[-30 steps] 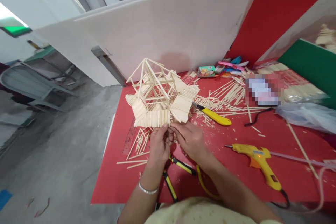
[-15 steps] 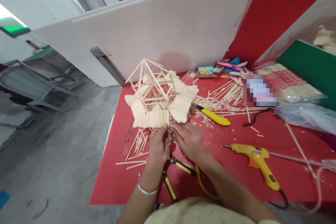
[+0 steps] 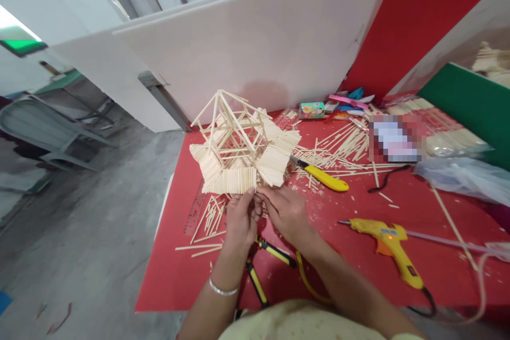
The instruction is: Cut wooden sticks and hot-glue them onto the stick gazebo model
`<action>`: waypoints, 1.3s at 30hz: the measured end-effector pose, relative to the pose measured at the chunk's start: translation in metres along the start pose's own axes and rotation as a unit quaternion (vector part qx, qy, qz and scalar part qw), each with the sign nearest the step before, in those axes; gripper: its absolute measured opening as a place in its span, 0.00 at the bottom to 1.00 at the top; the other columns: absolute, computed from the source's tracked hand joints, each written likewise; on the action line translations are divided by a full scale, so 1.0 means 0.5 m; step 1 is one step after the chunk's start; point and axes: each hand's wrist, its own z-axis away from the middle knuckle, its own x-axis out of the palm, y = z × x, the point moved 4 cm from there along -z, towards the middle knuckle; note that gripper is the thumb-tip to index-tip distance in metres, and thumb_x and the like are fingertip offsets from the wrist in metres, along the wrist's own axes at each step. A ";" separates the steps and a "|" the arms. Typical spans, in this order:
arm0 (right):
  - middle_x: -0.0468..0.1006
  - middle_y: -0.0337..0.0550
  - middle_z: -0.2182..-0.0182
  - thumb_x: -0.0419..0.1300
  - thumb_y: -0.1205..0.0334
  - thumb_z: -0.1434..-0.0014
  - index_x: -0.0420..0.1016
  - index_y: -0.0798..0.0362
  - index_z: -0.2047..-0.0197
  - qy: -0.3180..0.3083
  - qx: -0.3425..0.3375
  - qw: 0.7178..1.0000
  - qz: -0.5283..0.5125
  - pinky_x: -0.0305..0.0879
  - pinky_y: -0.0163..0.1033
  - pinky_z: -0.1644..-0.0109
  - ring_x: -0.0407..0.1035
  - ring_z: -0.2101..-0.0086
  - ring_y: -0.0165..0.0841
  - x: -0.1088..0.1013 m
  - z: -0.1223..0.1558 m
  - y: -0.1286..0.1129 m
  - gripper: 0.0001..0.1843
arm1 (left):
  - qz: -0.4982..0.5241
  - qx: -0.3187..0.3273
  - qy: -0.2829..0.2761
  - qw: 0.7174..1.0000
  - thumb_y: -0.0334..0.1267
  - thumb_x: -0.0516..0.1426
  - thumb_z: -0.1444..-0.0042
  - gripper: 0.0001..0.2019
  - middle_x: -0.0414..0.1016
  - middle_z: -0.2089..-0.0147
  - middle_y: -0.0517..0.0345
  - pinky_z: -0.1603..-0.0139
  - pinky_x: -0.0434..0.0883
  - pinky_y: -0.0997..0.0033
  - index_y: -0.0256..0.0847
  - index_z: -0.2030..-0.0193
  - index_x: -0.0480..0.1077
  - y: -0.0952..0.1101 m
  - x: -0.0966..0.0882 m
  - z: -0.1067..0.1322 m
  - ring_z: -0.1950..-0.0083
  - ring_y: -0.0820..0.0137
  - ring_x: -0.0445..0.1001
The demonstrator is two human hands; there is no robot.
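A model built of pale wooden sticks stands on the red tabletop, with a pointed open frame on top and slatted panels sloping out around its base. At its front edge my left hand is closed, thumb and fingers pinching the end of a thin wooden stick at the slatted panel. Close beside it my right hand is also closed, its fingertips pinched at the same stick end. The fingers largely hide that stick. Below my hands lie pliers with black and yellow handles, partly covered by my left wrist.
A yellow utility knife and loose sticks lie right of the model. Nearer me on the right rests a yellow glue gun with its cord. A clear ruler is at left. White boards stand behind.
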 end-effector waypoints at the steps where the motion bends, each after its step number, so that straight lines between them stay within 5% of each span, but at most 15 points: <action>1: 0.81 0.45 0.63 0.54 0.68 0.36 0.74 0.50 0.49 0.000 0.000 1.000 0.001 0.68 0.37 0.56 0.73 0.62 0.32 0.000 0.000 0.000 0.14 | -0.002 0.001 -0.001 1.000 0.42 0.62 0.46 0.12 0.68 0.80 0.60 0.80 0.57 0.76 0.39 0.77 0.71 0.000 0.000 0.000 0.81 0.78 0.62; 39: 0.81 0.45 0.63 0.55 0.69 0.37 0.76 0.54 0.52 0.030 -0.023 0.999 0.009 0.69 0.36 0.56 0.74 0.62 0.32 -0.004 -0.006 -0.008 0.12 | -0.017 0.007 0.003 1.000 0.43 0.62 0.48 0.12 0.69 0.77 0.62 0.78 0.59 0.77 0.38 0.74 0.70 -0.005 -0.003 -0.002 0.80 0.79 0.62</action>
